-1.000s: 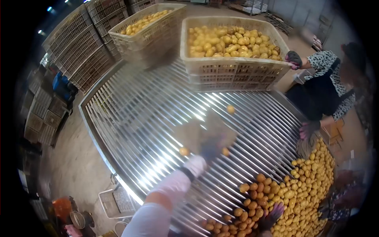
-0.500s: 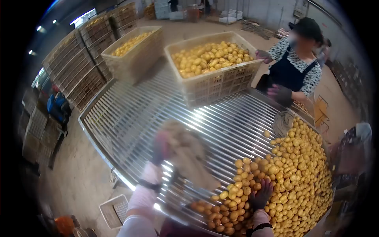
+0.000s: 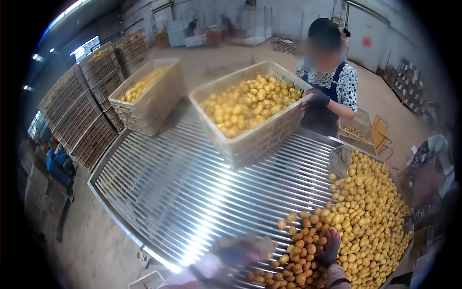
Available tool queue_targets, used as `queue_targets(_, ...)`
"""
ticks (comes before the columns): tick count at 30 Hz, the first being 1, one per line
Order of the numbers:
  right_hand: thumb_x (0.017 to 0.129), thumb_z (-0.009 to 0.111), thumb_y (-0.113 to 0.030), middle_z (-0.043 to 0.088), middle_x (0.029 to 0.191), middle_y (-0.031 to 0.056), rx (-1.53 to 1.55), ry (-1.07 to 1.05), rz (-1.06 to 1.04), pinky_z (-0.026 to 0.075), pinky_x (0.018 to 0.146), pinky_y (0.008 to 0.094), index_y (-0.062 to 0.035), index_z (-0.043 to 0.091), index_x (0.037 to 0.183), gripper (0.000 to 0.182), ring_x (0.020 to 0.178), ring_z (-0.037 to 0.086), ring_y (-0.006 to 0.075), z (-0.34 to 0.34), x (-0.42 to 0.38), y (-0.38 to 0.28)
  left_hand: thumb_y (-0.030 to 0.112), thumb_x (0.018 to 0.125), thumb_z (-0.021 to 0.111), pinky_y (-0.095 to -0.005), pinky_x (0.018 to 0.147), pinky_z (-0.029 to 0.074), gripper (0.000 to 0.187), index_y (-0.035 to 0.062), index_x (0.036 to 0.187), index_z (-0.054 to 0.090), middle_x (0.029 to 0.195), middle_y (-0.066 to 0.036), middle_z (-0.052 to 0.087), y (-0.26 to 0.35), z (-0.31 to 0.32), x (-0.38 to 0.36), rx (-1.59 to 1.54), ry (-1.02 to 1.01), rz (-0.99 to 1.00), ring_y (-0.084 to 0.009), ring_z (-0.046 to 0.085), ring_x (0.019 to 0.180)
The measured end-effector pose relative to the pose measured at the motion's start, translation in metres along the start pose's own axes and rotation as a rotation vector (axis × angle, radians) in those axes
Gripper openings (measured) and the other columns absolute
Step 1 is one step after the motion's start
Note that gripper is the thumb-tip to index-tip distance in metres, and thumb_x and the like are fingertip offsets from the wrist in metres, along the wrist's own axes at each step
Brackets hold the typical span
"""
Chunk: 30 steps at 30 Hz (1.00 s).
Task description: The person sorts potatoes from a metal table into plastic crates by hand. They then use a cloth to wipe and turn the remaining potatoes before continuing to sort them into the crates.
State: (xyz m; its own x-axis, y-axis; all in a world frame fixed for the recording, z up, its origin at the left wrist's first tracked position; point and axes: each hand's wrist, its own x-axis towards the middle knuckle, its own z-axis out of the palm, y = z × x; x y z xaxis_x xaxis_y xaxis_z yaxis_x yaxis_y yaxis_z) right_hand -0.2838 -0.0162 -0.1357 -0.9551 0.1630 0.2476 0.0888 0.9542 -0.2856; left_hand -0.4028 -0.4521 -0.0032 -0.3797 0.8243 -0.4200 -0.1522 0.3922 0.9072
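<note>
My right hand (image 3: 329, 248), in a dark glove, lies with fingers spread on a heap of small, round, yellow potato-like produce (image 3: 365, 212). Browner pieces (image 3: 303, 241) lie just left of its fingers. My left hand (image 3: 236, 253), also gloved, is smeared by motion low over the slatted metal table (image 3: 202, 192). A greyish-brown cloth (image 3: 263, 246) shows at its fingers, partly hidden by blur, close to the loose pieces at the heap's left edge.
Across the table, a person's gloved hand (image 3: 315, 98) grips a full plastic crate (image 3: 250, 139) standing on the slats. Another filled crate (image 3: 144, 111) stands at the far left. A grey cloth (image 3: 340, 161) lies beside the heap; tall crate stacks (image 3: 72, 113) rise at left.
My left hand has swept the cloth right and toward me, to the heap's near edge. My right hand stays on the heap. The view has shifted, and the other person leans toward the crate.
</note>
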Motion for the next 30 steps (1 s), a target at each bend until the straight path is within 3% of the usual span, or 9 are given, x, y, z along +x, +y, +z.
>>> queue_targets(5, 0.087, 0.065, -0.016, 0.058, 0.120, 0.0195, 0.343, 0.157, 0.167, 0.042, 0.100, 0.0483, -0.0003, 0.060, 0.117, 0.034, 0.115, 0.054, 0.0379, -0.064, 0.055, -0.003, 0.015, 0.091, 0.069, -0.0415, 0.092, 0.052, 0.032, 0.0065, 0.121, 0.065, 0.121, -0.013, 0.064, -0.095, -0.040, -0.034, 0.049, 0.119, 0.443, -0.0285, 0.064, 0.107)
queue_targets(8, 0.095, 0.060, -0.015, 0.061, 0.123, 0.0172, 0.289, 0.455, -0.032, 0.044, 0.100, 0.0455, 0.0007, 0.062, 0.117, 0.028, 0.116, 0.057, 0.0332, -0.111, 0.142, -0.066, 0.032, 0.088, 0.074, -0.0464, 0.104, 0.045, 0.051, 0.0182, 0.135, 0.061, 0.139, -0.015, 0.053, -0.101, -0.093, -0.077, 0.588, 0.515, 0.106, -0.0360, 0.051, 0.128)
queue_targets(10, 0.095, 0.060, -0.016, 0.060, 0.126, 0.0169, 0.237, 0.496, -0.224, 0.044, 0.103, 0.0447, 0.0000, 0.062, 0.119, 0.029, 0.119, 0.056, 0.0324, -0.139, 0.205, -0.137, 0.048, 0.091, 0.065, -0.0645, 0.112, 0.025, 0.061, 0.0249, 0.146, 0.051, 0.156, -0.020, 0.035, -0.088, -0.094, -0.088, 0.851, 0.840, -0.096, -0.0478, 0.029, 0.143)
queue_targets(13, 0.091, 0.065, -0.017, 0.057, 0.134, 0.0180, 0.369, 0.430, -0.451, 0.040, 0.109, 0.0443, -0.0009, 0.060, 0.126, 0.039, 0.128, 0.052, 0.0344, -0.117, 0.259, -0.239, 0.052, 0.098, 0.049, -0.0686, 0.115, 0.004, 0.061, 0.0261, 0.152, 0.042, 0.163, -0.022, 0.019, -0.185, -0.106, -0.065, 0.743, 0.948, -0.219, -0.0492, 0.009, 0.150)
queue_targets(16, 0.087, 0.070, -0.023, 0.055, 0.136, 0.0188, 0.293, 0.377, -0.616, 0.039, 0.110, 0.0475, -0.0030, 0.053, 0.135, 0.055, 0.128, 0.051, 0.0386, -0.073, 0.296, -0.325, 0.050, 0.097, 0.051, -0.0664, 0.116, 0.001, 0.063, 0.0271, 0.155, 0.037, 0.165, -0.019, 0.013, -0.284, -0.113, -0.035, 1.690, 1.230, -0.327, -0.0464, 0.003, 0.151)
queue_targets(19, 0.088, 0.071, -0.032, 0.053, 0.138, 0.0208, 0.487, 0.243, -0.541, 0.040, 0.108, 0.0472, -0.0026, 0.047, 0.141, 0.065, 0.127, 0.051, 0.0394, -0.036, 0.318, -0.384, 0.048, 0.096, 0.054, -0.0672, 0.115, 0.000, 0.065, 0.0282, 0.155, 0.035, 0.166, -0.018, 0.012, -0.301, -0.121, -0.039, 1.008, 1.037, -0.213, -0.0450, 0.005, 0.151)
queue_targets(24, 0.092, 0.068, -0.039, 0.060, 0.127, 0.0245, 0.677, -0.114, -0.191, 0.047, 0.098, 0.0449, -0.0016, 0.046, 0.141, 0.066, 0.117, 0.058, 0.0400, -0.043, 0.310, -0.428, 0.053, 0.092, 0.058, -0.0676, 0.115, 0.010, 0.055, 0.0342, 0.142, 0.051, 0.154, -0.008, 0.036, -0.309, -0.137, -0.022, 1.139, 1.048, -0.378, -0.0363, 0.025, 0.146)
queue_targets(27, 0.093, 0.067, -0.024, 0.068, 0.096, 0.0108, 0.511, 0.091, -0.487, 0.051, 0.059, 0.0354, -0.0026, 0.061, 0.119, 0.034, 0.072, 0.065, 0.0238, 0.046, 0.269, -0.357, 0.055, 0.092, 0.056, -0.0687, 0.115, 0.008, 0.054, 0.0390, 0.143, 0.049, 0.156, -0.006, 0.034, -0.293, -0.132, -0.032, 1.425, 1.111, -0.398, -0.0368, 0.020, 0.148)
queue_targets(30, 0.098, 0.066, -0.031, 0.067, 0.085, 0.0010, 1.358, -0.097, 0.020, 0.049, 0.059, 0.0279, -0.0021, 0.065, 0.114, 0.033, 0.070, 0.061, 0.0105, 0.066, 0.186, -0.319, 0.046, 0.095, 0.057, -0.0726, 0.110, 0.006, 0.063, 0.0285, 0.152, 0.039, 0.163, -0.018, 0.020, -0.297, -0.135, -0.037, 1.247, 1.083, -0.255, -0.0483, 0.014, 0.146)
